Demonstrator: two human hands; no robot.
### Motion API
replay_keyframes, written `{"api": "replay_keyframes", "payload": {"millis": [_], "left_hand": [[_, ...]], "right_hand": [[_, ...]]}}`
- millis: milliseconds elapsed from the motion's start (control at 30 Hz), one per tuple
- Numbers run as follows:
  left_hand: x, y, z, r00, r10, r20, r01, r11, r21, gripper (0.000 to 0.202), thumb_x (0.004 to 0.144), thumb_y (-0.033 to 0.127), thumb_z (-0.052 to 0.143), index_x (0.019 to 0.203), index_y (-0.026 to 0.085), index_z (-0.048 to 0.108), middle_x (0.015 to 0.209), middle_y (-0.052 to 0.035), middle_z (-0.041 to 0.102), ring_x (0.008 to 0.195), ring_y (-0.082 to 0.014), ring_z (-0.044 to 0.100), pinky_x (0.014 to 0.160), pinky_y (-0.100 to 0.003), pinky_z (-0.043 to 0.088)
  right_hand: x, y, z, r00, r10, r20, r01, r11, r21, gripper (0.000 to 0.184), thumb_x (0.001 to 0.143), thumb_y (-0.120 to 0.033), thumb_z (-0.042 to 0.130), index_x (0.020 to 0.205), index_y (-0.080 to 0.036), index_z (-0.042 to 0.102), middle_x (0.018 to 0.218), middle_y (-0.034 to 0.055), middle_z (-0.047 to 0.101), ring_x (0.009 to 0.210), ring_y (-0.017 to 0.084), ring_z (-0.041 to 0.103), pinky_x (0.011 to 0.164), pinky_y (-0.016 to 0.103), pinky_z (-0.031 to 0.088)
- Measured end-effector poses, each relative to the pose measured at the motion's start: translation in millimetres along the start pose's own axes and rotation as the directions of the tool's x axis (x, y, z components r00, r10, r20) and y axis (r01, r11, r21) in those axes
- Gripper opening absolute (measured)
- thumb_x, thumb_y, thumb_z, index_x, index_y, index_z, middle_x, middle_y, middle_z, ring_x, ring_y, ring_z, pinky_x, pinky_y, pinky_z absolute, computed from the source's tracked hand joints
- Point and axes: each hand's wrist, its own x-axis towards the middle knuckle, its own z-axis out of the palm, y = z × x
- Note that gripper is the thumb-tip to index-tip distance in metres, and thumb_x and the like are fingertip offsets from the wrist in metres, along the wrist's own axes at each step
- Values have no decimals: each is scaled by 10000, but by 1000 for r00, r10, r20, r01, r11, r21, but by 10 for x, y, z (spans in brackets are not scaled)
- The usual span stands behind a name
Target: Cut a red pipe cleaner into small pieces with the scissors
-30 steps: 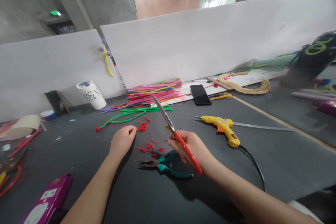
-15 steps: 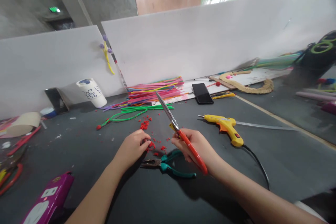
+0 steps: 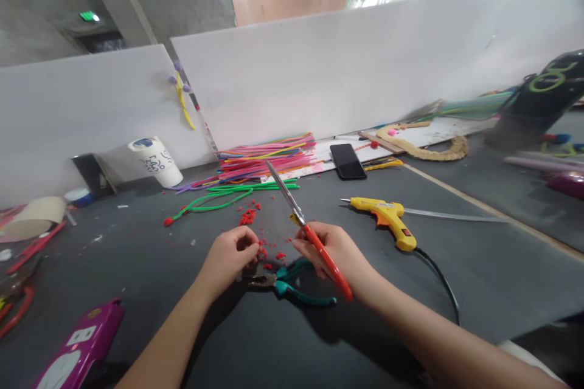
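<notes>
When picking among small, fuzzy red scraps (image 3: 247, 217) at mid-table (image 3: 155, 267), pinch lightly with the left hand (image 3: 230, 249), thumb and fingertips drawn narrow; cannot tell whether gripping a scrap. Best to hold the red-handled steel scissors (image 3: 312, 237), clasped in the right hand (image 3: 344, 255), pointing toward eleven o'clock, clear of the left fingertips. Mind the teal-handled metal pliers (image 3: 281, 287) at five o'clock from the scraps, nose partly behind left hand, one handle end behind right. Hard to make out: small yellow patch (image 3: 293, 219) by scissor pivot. Cut off at eight o'clock: glossy purple case (image 3: 93, 331).
</notes>
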Motion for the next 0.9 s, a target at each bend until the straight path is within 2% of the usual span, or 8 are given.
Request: {"api": "replay_keyframes", "payload": {"millis": [100,267,400,467,567,667,767,900], "left_hand": [[-54,106,57,996,-56,71,67,984,-165,115,682,286,527,673,172,520,513,23,557,456,-118,523,456,-232,406],[-147,232,189,985,-108,138,146,941,-306,101,638,243,561,677,150,549,508,19,554,414,-93,503,403,-198,375],[-172,251,239,984,-114,138,161,897,-412,71,598,165,585,663,139,571,534,16,574,417,-80,494,405,-193,383],[-177,256,235,985,-122,125,164,892,-422,64,592,159,587,650,140,566,539,13,578,420,-81,494,405,-195,381],[-187,273,212,983,-133,130,178,881,-439,83,617,205,600,636,144,546,548,2,587,427,-81,491,406,-192,366],[-199,291,198,980,-127,153,186,860,-474,117,634,241,612,644,149,539,566,-1,595,437,-79,494,414,-190,363],[-207,301,206,980,-123,157,186,850,-493,120,627,241,618,646,151,541,586,-3,600,441,-80,497,416,-191,365],[-213,299,239,982,-129,135,177,873,-454,92,607,206,602,659,146,555,543,15,565,425,-80,478,412,-195,365]], "right_hand": [[3,-1,25,1000,5,9,-5,1000,-12,90,700,-250,514,688,-162,526,475,-73,416,385,59,357,390,179,269],[-10,22,99,993,-115,30,116,992,-57,91,675,-230,529,675,-146,562,594,-29,527,554,97,441,492,181,333],[-21,69,134,984,-177,28,179,977,-116,82,675,-226,518,644,-152,531,583,-32,512,548,93,413,486,179,313],[-7,93,121,980,-198,-11,194,970,-149,76,677,-218,508,630,-158,512,568,-37,488,543,93,400,485,181,307],[38,112,69,982,-161,-100,142,974,-174,102,682,-232,506,603,-171,482,528,-43,438,524,97,387,475,189,299],[75,95,13,985,-103,-136,80,983,-164,88,681,-233,498,613,-180,482,510,-49,416,489,95,372,449,193,284],[66,53,0,993,-88,-82,77,989,-127,111,681,-263,522,620,-175,494,528,-52,425,486,88,365,446,190,285],[-7,14,51,989,-116,93,123,990,-69,121,679,-259,533,619,-156,510,560,-47,449,517,82,372,469,182,298]]}}
